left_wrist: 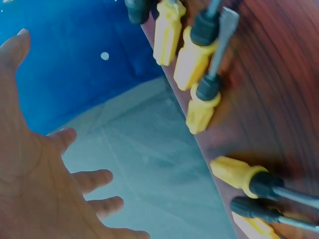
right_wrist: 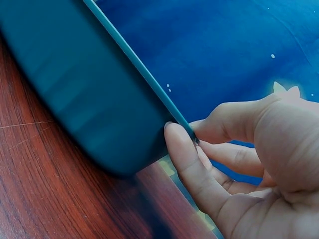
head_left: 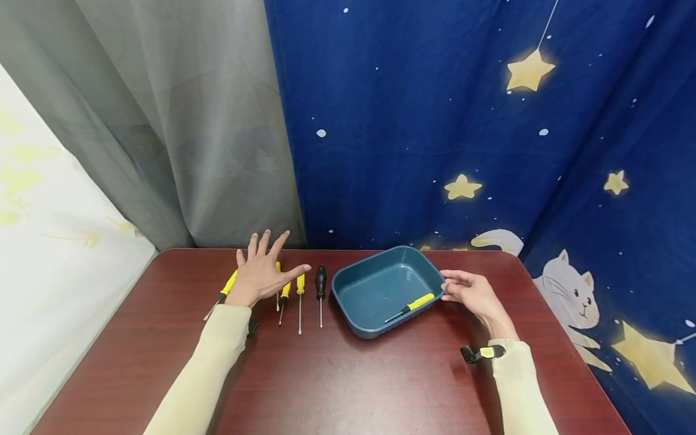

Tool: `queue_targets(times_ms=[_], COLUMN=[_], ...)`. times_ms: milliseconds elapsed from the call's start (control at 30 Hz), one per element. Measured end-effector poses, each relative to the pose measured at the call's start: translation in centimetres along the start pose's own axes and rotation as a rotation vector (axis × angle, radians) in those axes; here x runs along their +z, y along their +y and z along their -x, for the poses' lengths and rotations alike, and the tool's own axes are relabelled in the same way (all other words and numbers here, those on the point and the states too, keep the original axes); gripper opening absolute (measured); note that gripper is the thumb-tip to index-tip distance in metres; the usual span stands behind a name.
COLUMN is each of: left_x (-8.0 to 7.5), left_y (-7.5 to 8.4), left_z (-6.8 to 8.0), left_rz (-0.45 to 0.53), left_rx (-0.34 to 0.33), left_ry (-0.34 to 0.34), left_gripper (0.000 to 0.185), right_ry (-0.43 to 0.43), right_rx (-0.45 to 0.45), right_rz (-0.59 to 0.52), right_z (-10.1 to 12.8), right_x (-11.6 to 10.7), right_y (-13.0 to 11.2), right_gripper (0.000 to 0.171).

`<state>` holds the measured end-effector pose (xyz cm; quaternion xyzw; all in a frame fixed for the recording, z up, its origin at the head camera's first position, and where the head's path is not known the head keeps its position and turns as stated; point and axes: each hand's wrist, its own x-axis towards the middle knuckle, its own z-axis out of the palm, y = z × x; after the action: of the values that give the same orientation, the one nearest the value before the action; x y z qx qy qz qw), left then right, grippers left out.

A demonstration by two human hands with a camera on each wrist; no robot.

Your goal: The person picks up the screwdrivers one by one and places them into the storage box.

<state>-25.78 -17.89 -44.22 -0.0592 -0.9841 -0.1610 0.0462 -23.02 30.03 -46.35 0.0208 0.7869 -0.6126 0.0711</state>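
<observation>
While the left hand [head_left: 261, 273] hovers with fingers spread and straight over a row of screwdrivers, it grips nothing — the left wrist view shows the palm [left_wrist: 35, 194] clear of the handles. Row lies on the dark red table [head_left: 337, 380], left of the tray: a yellow-handled driver [head_left: 222, 293] partly under the wrist, two short yellow-and-black ones [head_left: 284, 296] beside the fingers, a long thin yellow one [head_left: 299, 302], then a black-handled one [head_left: 321, 287] nearest the tray. Shafts point toward the person.

Right hand [head_left: 472, 293] pinches the right rim of the teal tray [head_left: 348, 281] — thumb on the outer wall, fingers curled over the edge, plain in the right wrist view [right_wrist: 182, 144]. Tray sits mid-table, slightly turned. Inside it, one yellow-handled screwdriver [head_left: 413, 304] lies near the front right corner, tip toward the left.

Behind the table: a grey curtain [head_left: 179, 121] at left, a blue star-and-cat cloth [head_left: 462, 121] at right. Nothing stands between the hands and the tools.
</observation>
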Motion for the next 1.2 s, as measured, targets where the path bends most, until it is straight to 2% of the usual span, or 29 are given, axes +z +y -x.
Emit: queue_targets(times_ms=[667, 833, 1200], left_x=[-0.7, -0.8, -1.1], left_y=[-4.5, -5.6, -7.8], left_z=[1.7, 2.0, 2.5], left_rz=[0.014, 0.02, 0.04], left_rx=[-0.085, -0.093, -0.109], left_ry=[-0.042, -0.048, -0.099], left_gripper=[0.115, 0.121, 0.122], right_ry=[0.003, 0.009, -0.001], right_rx=[-0.006, 0.008, 0.002], right_rz=[-0.01, -0.005, 0.001], right_z=[-0.2, -0.2, -0.1], right_x=[-0.1, -0.1, -0.2], right_y=[0.3, 0.2, 0.2], right_gripper=[0.044, 0.043, 0.044])
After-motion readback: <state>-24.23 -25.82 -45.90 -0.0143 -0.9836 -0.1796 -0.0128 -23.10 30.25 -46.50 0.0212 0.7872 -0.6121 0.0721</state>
